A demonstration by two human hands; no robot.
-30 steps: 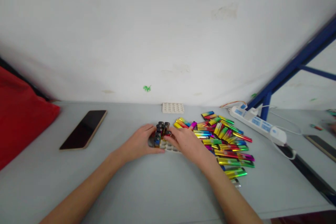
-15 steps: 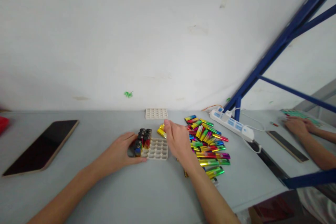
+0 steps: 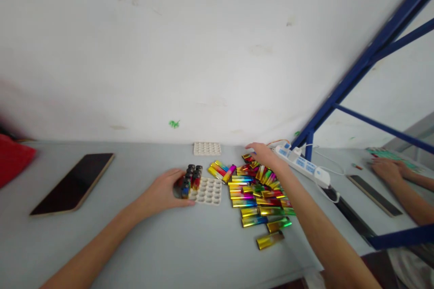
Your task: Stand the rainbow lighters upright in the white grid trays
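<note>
My left hand [image 3: 167, 193] curves around the left side of a white tray with round hollows [image 3: 212, 192]. Its thumb lies along the front edge and its fingers rest by the upright lighters [image 3: 191, 179], which have black tops and shiny coloured bodies and fill the tray's left columns. Hollows on the tray's right side show bare. My right hand [image 3: 267, 156] is over the far edge of a heap of shiny lighter-shaped pieces [image 3: 244, 194], fingers stretched out and slightly apart. Its forearm hides part of the heap. A few more pieces [image 3: 219, 170] lie behind the tray.
A second white tray [image 3: 207, 148] stands near the wall. A dark flat panel [image 3: 74, 183] lies left, with a red object [image 3: 13, 158] beyond. Right are a power strip [image 3: 301, 165], cables and a blue metal frame [image 3: 310, 140]; another person's hands [image 3: 389, 167] rest past it.
My right hand has moved right and away from beside the tray to the far side of the heap. My left hand stays at the tray. The view has shifted a little.
</note>
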